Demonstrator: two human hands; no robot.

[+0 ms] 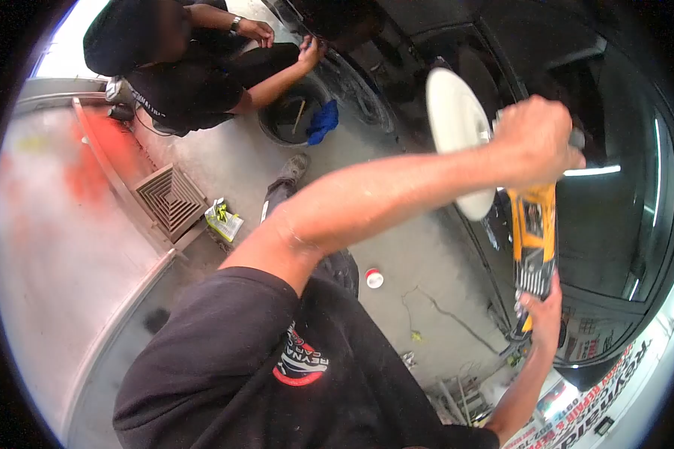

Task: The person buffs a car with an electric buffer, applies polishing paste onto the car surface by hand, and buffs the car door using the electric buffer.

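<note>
A yellow-and-black polisher (533, 224) with a round white pad (460, 123) is held in front of a glossy black car (606, 239). My left hand (535, 141) reaches across and is wrapped round the head end of the polisher, close to the pad. Lower down, the fingers of my right hand (544, 310) close round its rear end. The pad stands nearly on edge to my view; whether it touches the bodywork I cannot tell. Part of the polisher's head is hidden behind my left hand.
A co-worker (180, 82) crouches at the upper left, hands near the car. Beside them a dark bucket (273, 129) has a blue cloth (323, 123) at its rim. On the floor are a red-and-white tub (374, 278), a thin cord (457, 318) and a square vent (171, 196).
</note>
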